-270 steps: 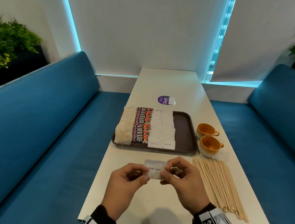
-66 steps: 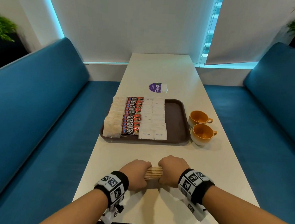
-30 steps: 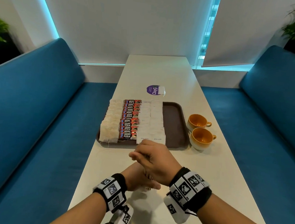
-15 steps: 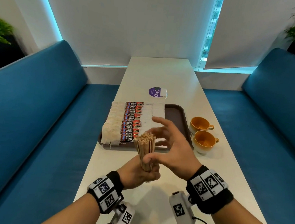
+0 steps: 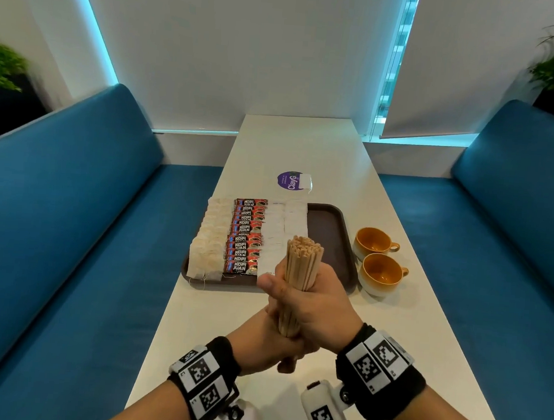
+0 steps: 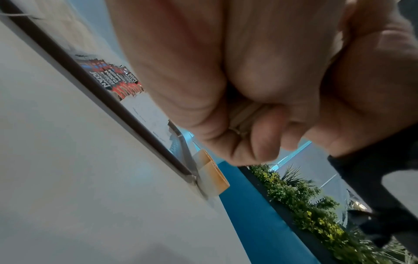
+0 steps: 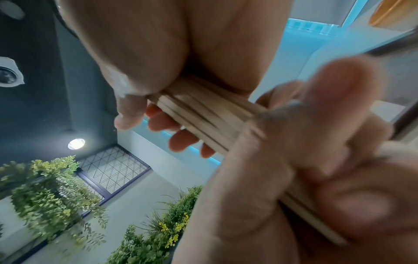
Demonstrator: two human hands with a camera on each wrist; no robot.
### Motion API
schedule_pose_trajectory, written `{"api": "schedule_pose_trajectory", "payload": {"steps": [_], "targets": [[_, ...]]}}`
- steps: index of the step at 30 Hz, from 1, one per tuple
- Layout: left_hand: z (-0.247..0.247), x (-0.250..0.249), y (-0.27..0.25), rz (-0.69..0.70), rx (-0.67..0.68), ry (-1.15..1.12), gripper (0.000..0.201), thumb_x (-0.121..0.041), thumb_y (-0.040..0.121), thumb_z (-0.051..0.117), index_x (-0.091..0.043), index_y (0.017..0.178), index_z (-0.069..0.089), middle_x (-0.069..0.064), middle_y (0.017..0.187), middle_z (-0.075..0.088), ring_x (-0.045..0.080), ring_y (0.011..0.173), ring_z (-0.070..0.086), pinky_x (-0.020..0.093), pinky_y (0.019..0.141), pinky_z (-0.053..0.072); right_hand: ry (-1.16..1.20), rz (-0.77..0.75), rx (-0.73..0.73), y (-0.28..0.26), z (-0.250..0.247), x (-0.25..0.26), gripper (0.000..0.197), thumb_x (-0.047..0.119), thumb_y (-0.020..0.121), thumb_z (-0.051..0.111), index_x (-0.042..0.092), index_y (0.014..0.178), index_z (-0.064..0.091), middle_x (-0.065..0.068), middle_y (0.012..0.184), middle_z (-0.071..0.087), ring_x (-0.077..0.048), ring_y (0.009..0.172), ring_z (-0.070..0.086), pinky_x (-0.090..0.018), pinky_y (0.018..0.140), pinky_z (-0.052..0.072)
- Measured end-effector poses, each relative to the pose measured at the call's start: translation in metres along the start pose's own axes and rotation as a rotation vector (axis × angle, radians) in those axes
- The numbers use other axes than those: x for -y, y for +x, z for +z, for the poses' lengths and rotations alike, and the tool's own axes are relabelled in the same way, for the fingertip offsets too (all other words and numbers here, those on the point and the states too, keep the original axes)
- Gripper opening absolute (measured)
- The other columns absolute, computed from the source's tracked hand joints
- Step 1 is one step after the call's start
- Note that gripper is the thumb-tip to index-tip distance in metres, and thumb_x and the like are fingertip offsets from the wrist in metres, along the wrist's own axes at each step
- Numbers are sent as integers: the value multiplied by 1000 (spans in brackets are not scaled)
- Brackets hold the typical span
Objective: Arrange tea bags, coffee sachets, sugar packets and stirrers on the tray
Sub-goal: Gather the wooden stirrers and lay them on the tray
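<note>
A bundle of wooden stirrers point(image 5: 301, 268) stands upright above the table's near half, just in front of the tray. My right hand point(image 5: 311, 307) grips its middle and my left hand point(image 5: 268, 345) grips its lower end. The right wrist view shows the stirrers point(image 7: 203, 119) clamped between fingers and palm. The brown tray point(image 5: 326, 233) holds a row of tea bags point(image 5: 208, 247) on the left, then red coffee sachets point(image 5: 245, 237), then white sugar packets point(image 5: 279, 223). Its right part is bare.
Two orange cups point(image 5: 380, 264) stand right of the tray. A purple round sticker with a white tag point(image 5: 293, 180) lies beyond the tray. The white table point(image 5: 300, 145) runs between two blue benches point(image 5: 70, 210). Plants stand in both far corners.
The right hand, spread open beside the stirrers half a second ago, has closed round the bundle. Earlier both hands held the bundle lying flat; it now stands upright.
</note>
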State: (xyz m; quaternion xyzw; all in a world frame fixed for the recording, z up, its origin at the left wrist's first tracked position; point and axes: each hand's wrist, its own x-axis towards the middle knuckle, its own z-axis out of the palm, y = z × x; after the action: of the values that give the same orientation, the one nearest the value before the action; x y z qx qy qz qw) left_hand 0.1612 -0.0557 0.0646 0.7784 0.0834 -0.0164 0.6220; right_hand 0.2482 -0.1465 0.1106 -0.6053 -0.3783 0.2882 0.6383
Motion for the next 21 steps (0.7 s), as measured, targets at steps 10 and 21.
{"api": "schedule_pose_trajectory", "payload": {"steps": [10,21], "targets": [[-22,8,29,-84,-44,-399,61,7,80,75,-14,131,49,13,98,69,28,79,70,34,65,57,-118,77,-79,43,-4,-23,13,27,90,77,24,90,64,15,71,69,-4,73,69,-19,68,56],[-118,61,44,-195,-200,854,28,-35,93,66,-39,121,60,-20,115,47,5,115,41,26,105,39,-407,599,-377,175,-120,-72,31,19,93,72,5,119,60,-11,84,68,-21,62,66,-31,53,59]]}}
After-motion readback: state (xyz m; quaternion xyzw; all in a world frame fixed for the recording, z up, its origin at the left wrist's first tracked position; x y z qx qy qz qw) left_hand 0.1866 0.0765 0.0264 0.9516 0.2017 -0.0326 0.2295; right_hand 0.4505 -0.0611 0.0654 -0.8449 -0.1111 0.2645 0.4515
